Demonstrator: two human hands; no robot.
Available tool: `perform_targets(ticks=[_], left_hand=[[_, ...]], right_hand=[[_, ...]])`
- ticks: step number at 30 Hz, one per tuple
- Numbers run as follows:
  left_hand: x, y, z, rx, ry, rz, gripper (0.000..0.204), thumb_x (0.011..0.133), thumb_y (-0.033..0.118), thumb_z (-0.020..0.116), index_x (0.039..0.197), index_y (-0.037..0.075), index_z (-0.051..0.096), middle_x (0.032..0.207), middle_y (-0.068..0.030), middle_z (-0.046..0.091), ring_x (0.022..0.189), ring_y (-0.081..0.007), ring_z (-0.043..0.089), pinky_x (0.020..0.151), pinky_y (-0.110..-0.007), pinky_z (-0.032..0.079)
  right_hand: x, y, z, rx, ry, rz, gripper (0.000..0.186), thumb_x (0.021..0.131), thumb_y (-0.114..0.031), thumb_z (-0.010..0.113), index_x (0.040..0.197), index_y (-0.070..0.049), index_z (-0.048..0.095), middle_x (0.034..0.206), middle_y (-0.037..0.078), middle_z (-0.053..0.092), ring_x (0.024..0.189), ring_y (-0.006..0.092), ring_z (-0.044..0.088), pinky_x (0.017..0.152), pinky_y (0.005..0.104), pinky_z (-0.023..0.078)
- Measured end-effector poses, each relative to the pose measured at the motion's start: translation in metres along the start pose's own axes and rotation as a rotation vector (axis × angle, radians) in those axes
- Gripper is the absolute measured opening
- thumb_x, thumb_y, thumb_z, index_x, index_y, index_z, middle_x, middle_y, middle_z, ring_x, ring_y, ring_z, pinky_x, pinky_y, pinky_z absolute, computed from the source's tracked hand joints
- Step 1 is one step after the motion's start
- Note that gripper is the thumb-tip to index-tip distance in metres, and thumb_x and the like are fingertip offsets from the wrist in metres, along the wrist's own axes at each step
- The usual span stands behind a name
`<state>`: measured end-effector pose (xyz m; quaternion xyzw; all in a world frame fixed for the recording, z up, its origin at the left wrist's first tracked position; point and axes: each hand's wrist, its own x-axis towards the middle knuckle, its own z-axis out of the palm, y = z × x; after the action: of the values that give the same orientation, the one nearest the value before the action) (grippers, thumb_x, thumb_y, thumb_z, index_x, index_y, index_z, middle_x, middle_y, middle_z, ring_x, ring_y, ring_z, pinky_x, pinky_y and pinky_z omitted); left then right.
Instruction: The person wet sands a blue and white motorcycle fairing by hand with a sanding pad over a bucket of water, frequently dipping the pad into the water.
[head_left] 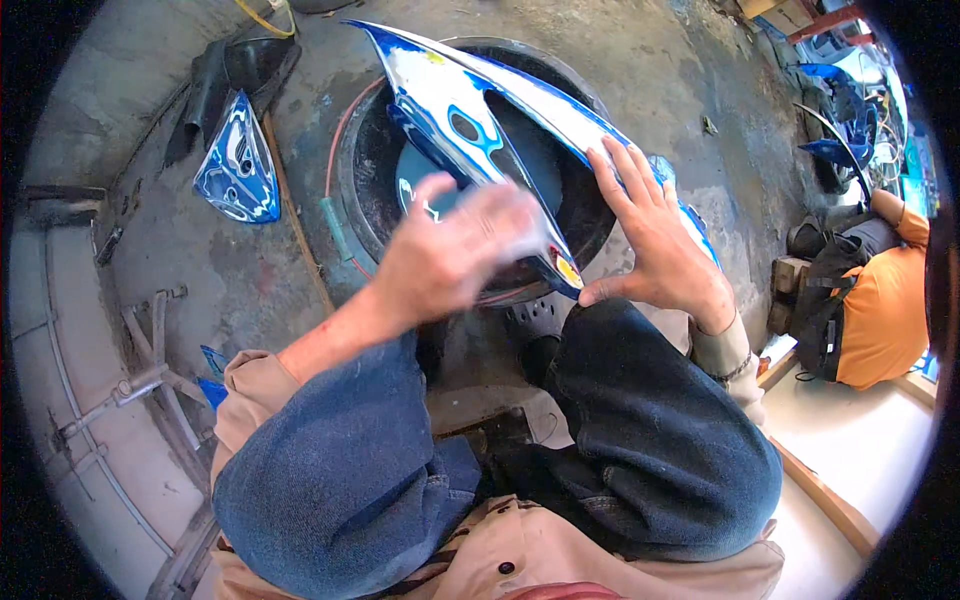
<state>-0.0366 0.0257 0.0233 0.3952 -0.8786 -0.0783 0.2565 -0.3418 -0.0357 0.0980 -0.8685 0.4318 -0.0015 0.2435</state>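
Observation:
A glossy blue and white motorcycle body panel, long and forked with an oval hole, lies across a round black tub. Its pointed near end reaches my knees. My right hand rests on the panel's right arm, fingers stretched out and thumb by the near tip. Over the left arm of the panel is my left hand, smeared by motion. A pale patch shows under its fingertips, too blurred to name. Cloudy liquid shows inside the tub, partly hidden by the panel and my left hand.
Another blue and white panel lies on the concrete floor at left, near a black curved part. A reddish hose runs beside the tub. At right, a person in an orange top sits near several blue parts.

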Motion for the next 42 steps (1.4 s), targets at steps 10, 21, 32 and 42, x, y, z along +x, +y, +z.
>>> perform_targets(ticks=[10,21,32,42], left_hand=[[0.004,-0.008,-0.007,0.031,0.068,-0.041,0.044,0.106,0.015,0.063,0.150,0.013,0.070,0.153,-0.0072,0.072,0.147,-0.0212,0.064,0.121,-0.055,0.036],[0.003,-0.026,-0.014,0.126,0.062,-0.167,0.041,0.105,0.015,0.065,0.145,0.014,0.073,0.158,-0.0088,0.068,0.147,-0.0236,0.064,0.120,-0.056,0.038],[0.005,-0.045,-0.013,0.061,0.135,-0.222,0.042,0.108,0.011,0.057,0.148,0.005,0.069,0.154,-0.0164,0.069,0.143,-0.0335,0.065,0.126,-0.056,0.041],[0.012,-0.041,-0.007,0.091,0.157,-0.156,0.046,0.105,0.002,0.056,0.149,0.003,0.067,0.157,-0.0218,0.065,0.147,-0.0389,0.062,0.127,-0.056,0.043]], right_hand=[[0.002,-0.001,0.000,-0.037,-0.022,0.018,0.157,0.057,-0.059,0.103,0.181,-0.015,0.018,0.187,0.022,0.013,0.171,0.0519,0.011,0.129,0.0804,0.020],[0.000,0.000,0.003,-0.037,-0.029,0.022,0.159,0.056,-0.061,0.103,0.181,-0.016,0.016,0.186,0.023,0.013,0.170,0.0523,0.012,0.128,0.0807,0.020],[0.000,-0.002,-0.001,-0.035,-0.027,0.029,0.160,0.055,-0.056,0.105,0.181,-0.015,0.015,0.186,0.023,0.012,0.170,0.0519,0.012,0.128,0.0805,0.021],[-0.001,-0.002,-0.001,-0.033,-0.023,0.035,0.162,0.052,-0.057,0.104,0.181,-0.015,0.016,0.186,0.023,0.012,0.171,0.0510,0.011,0.128,0.0806,0.020]])
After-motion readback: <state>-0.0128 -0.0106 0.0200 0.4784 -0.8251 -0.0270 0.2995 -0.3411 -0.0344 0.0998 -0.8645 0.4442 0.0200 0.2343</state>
